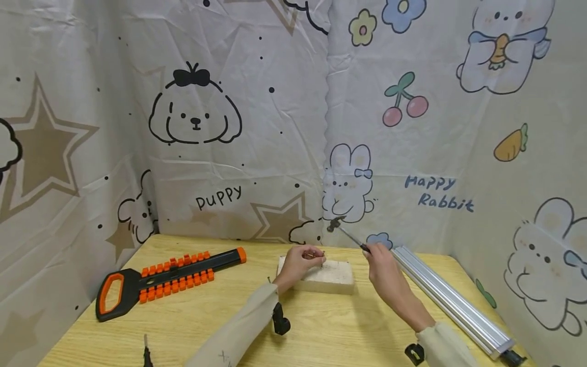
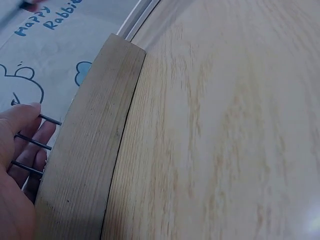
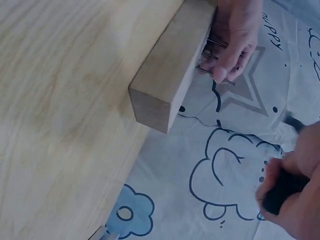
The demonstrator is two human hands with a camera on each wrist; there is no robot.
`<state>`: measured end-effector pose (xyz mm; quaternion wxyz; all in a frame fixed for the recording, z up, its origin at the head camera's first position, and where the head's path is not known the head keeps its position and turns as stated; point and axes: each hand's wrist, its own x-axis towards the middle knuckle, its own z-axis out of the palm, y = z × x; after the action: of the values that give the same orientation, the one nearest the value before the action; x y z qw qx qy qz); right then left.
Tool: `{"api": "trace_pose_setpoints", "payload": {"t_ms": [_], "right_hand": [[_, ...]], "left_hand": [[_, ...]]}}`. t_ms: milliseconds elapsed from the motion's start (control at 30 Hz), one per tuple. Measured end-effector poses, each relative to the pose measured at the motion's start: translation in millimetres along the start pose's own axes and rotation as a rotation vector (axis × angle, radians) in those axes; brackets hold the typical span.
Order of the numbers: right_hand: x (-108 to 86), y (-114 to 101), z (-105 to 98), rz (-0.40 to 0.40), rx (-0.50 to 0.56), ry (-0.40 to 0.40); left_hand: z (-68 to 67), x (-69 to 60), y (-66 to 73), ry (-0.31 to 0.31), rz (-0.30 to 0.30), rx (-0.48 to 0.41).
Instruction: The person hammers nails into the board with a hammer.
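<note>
Printed cloth is hung behind and beside the wood-grained tabletop, with a puppy, rabbits, stars and cherries drawn on it. Near the far edge of the tabletop, roughly midway between its left and right edges, a block is laid flat. Three nails are seen standing from its upper face, spaced in a row in the left wrist view. One of these nails is pinched between the thumb and a finger of the left hand; its other fingers are bent loosely behind the remaining nails. How deeply the nails are set cannot be told.

By the right hand, whose fingers are wrapped around the dark handle, a hammer is held up off the tabletop, to the right of the block, its head pointed toward the far edge and the cloth. Along the right edge a metal rail is laid at a slant. An orange-and-black rack is set from the left edge toward the far edge, and a thin dark tool is partly shown at near left. Both arms are covered by pale sleeves.
</note>
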<state>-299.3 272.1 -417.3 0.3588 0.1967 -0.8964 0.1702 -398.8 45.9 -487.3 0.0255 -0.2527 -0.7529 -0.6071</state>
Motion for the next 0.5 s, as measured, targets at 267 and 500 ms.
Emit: {"api": "trace_pose_setpoints", "payload": {"t_ms": [267, 500], "right_hand": [[-4.7, 0.7, -0.6, -0.044, -0.045, -0.096], [-3.1, -1.1, -0.9, -0.079, 0.007, 0.041]], "left_hand": [[1.6, -0.3, 1.6, -0.003, -0.013, -0.014], [0.1, -2.0, 0.2, -0.009, -0.024, -0.015]]}}
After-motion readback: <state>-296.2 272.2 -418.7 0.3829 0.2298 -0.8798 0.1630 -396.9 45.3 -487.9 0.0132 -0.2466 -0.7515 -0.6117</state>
